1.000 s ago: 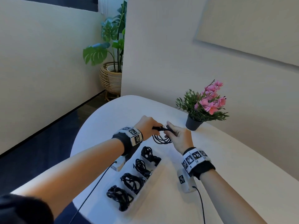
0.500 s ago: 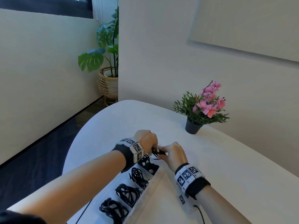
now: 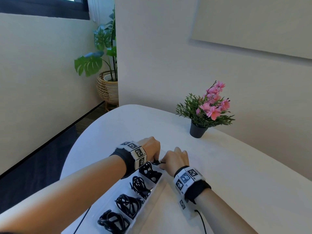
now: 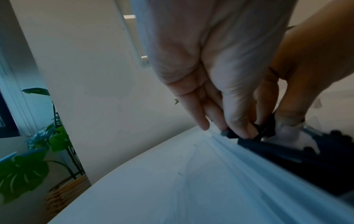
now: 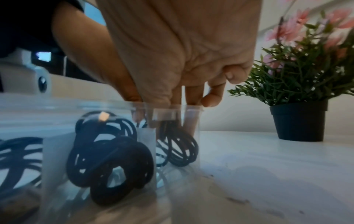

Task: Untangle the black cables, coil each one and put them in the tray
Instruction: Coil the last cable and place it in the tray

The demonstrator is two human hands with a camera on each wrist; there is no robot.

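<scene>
A clear divided tray [image 3: 157, 184] lies on the white table, and its near compartments hold several coiled black cables [image 3: 128, 204]. At the tray's far end my left hand [image 3: 155, 157] and right hand [image 3: 166, 161] meet and both pinch one coiled black cable [image 3: 157, 163]. In the right wrist view my right hand [image 5: 172, 106] reaches its fingers down inside the end compartment of the tray [image 5: 57, 151], with the coil [image 5: 181, 149] hanging below them. In the left wrist view my left hand [image 4: 236, 131] pinches the top of that cable [image 4: 268, 128] just above the tray rim.
A small black pot of pink flowers [image 3: 197, 131] stands on the table beyond the hands, to the right. A large leafy plant in a wicker basket [image 3: 108, 89] sits on the floor past the table's rounded left edge. A thin wrist-camera cord [image 3: 201, 222] trails by my right forearm.
Both hands have come back toward me and lowered the coil from above the bare table into the tray's far compartment. The head view has tilted up.
</scene>
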